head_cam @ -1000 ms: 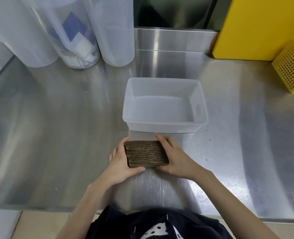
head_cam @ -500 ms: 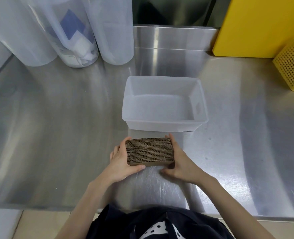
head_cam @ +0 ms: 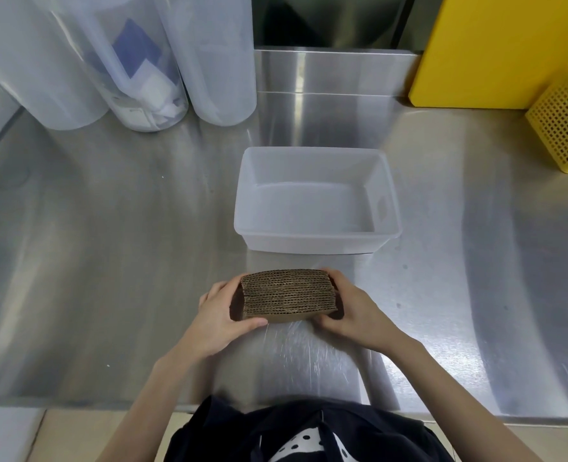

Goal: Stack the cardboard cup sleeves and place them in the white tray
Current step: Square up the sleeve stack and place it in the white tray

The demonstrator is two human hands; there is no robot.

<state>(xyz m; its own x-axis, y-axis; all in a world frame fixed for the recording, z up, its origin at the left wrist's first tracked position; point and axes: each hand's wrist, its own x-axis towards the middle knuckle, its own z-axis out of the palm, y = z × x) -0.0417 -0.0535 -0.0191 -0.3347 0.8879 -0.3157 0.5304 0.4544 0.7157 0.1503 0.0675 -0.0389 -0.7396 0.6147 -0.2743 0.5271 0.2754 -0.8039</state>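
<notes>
**Sleeve stack squared, tray empty**

Stack of cardboard sleeves (head_cam: 288, 294) at lower centre of frame, clamped between left hand (head_cam: 222, 315) and right hand (head_cam: 352, 311). Right hand has shifted from on top to the stack's right end. White tray (head_cam: 316, 243) just beyond on counter (head_cam: 109, 245).

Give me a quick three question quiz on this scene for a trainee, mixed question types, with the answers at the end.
1. True or false: the white tray already holds sleeves.
2. The stack of cardboard sleeves is held by: A) left hand only, B) right hand only, C) both hands.
3. Fill in: the yellow perforated basket stands at the counter's far ____ side.

Key: 1 false, it is empty. 2 C, one hand at each end. 3 right.
</notes>
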